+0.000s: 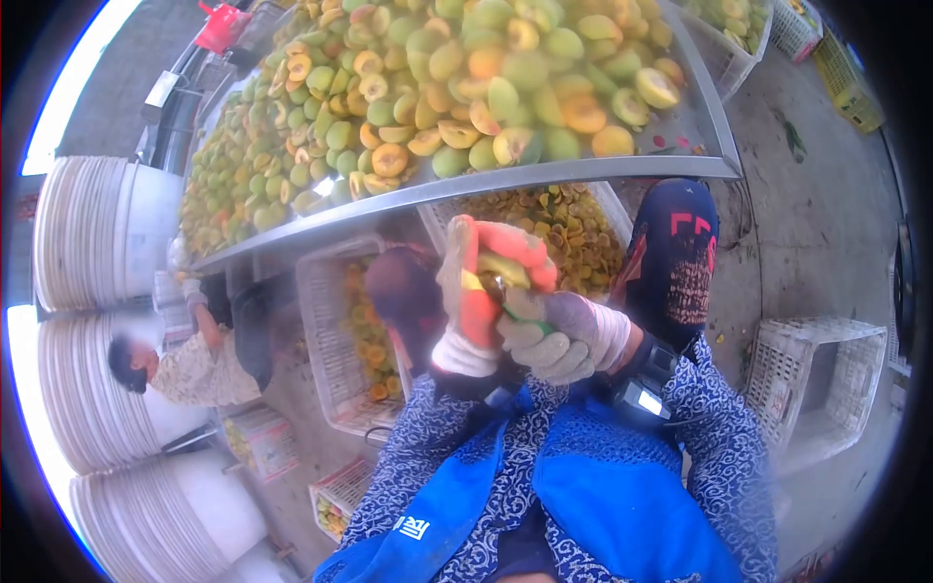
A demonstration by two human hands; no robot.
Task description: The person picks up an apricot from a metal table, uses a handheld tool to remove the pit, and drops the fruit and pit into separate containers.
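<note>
We record the left hand [483, 282] and the right hand [556, 348] gloved and drawn together ahead of the body, between the parted left leg [420, 423] and right leg [724, 428]. The left hand points away from the body, its fingers curled over toward the right in a closed grip. The right hand enters from the right, fingers folded toward the palm, thumb directed at the left hand. We note the left wrist [466, 383] and right wrist [637, 360] below pale glove cuffs. Both forearms are foreshortened; we cannot determine elbow angles.
</note>
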